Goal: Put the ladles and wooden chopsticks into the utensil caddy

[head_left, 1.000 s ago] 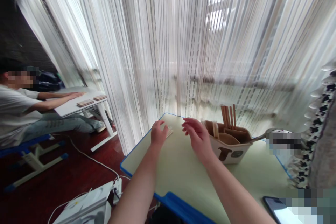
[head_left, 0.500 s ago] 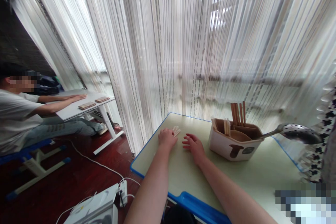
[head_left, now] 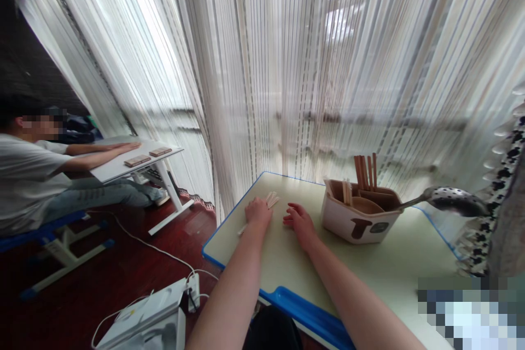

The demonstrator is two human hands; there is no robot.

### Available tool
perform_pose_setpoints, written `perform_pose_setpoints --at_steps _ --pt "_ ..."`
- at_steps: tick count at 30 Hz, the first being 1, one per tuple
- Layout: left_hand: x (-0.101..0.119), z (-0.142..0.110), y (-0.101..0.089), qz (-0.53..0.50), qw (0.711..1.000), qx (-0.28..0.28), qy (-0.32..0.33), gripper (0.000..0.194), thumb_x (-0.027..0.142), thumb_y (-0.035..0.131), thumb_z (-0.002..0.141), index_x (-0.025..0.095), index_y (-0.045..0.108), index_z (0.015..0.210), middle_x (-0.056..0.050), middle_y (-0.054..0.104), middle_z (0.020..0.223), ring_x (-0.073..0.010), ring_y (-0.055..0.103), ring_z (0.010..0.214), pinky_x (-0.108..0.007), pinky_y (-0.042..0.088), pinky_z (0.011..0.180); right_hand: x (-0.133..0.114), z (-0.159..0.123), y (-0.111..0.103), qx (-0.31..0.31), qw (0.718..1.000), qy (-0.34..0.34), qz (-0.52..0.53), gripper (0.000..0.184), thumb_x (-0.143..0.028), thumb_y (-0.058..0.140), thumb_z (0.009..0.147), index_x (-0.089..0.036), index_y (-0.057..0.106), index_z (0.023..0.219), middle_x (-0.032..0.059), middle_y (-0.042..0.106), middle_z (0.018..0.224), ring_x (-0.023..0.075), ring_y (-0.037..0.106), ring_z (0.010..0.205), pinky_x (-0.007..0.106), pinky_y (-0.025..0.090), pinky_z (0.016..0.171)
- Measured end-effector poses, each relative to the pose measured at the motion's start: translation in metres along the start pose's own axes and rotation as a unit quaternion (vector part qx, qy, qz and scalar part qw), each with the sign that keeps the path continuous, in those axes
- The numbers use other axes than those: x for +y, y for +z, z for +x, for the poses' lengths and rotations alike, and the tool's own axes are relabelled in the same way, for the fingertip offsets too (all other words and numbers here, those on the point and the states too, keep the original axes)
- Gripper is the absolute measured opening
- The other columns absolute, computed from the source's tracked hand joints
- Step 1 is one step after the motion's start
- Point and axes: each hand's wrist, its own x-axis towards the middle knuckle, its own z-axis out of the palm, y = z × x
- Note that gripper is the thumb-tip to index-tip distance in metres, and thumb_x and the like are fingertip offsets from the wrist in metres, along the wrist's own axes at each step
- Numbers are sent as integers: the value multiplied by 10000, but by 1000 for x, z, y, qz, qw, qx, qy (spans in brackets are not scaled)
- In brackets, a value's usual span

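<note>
My left hand (head_left: 258, 212) lies on the pale green table (head_left: 287, 268) near its far left corner, fingers curled over a bundle of pale wooden sticks (head_left: 270, 198) whose ends stick out beyond the fingers. A stick end also shows behind the wrist. Just to its right my right hand (head_left: 299, 219) rests flat on the table with its fingers spread, holding nothing. Further right stands a white and brown utensil box (head_left: 357, 220) with brown chopsticks (head_left: 365, 171) upright in it.
A metal slotted ladle (head_left: 449, 200) pokes out from the box to the right. Striped sheer curtains (head_left: 287, 65) hang just behind the table. At the left another person (head_left: 24, 175) sits at a white desk (head_left: 131, 161). A white device and cables lie on the floor (head_left: 143, 322).
My right hand has come down from the air onto the table beside the left. The left hand has stayed over the sticks. The view has shifted slightly.
</note>
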Motion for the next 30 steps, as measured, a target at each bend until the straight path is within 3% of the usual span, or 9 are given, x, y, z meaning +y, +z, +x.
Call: perform_pose_setpoints --at_steps 7,14,16,19,24,30 --pt "6 -2 -6 8 999 32 -18 250 265 442 827 173 670 874 -101 615 950 -230 546 902 -344 412 781 1 3 -2 17 1000 6 25 383 -357 585 673 -212 524 1023 23 589 904 124 610 633 253 521 534" --pt "20 -11 -22 -35 987 152 43 258 258 405 869 182 650 899 -80 613 964 -212 520 948 -342 392 857 -9 -2 -2 28 999 6 24 356 -385 590 697 -195 542 994 40 593 921 137 608 667 272 530 582" --pt "24 -13 -23 -72 974 205 71 277 264 377 887 186 638 942 -88 608 992 -209 521 964 -351 390 879 -22 -2 3 31 999 -24 29 345 -393 569 730 -195 539 1011 54 595 979 143 617 741 286 531 691" --pt "27 -14 -21 -133 948 265 112 278 265 360 900 191 615 983 -88 608 999 -203 534 961 -365 399 891 -55 -2 18 -25 994 -103 3 344 -397 516 782 -202 530 1066 72 589 1092 159 616 862 310 506 798" --pt "29 -16 -16 -230 901 343 132 229 238 390 893 177 573 1017 -100 599 1013 -191 545 966 -360 434 871 -109 0 43 -29 957 -245 -150 220 -315 552 765 -196 582 947 65 650 932 180 614 863 328 478 825" --pt "31 -19 -16 -262 867 387 175 206 183 428 872 172 546 1040 -108 589 998 -190 557 960 -367 465 847 -124 -5 41 -71 943 -266 -186 211 -259 541 770 -187 588 962 60 649 862 167 626 768 307 514 726"
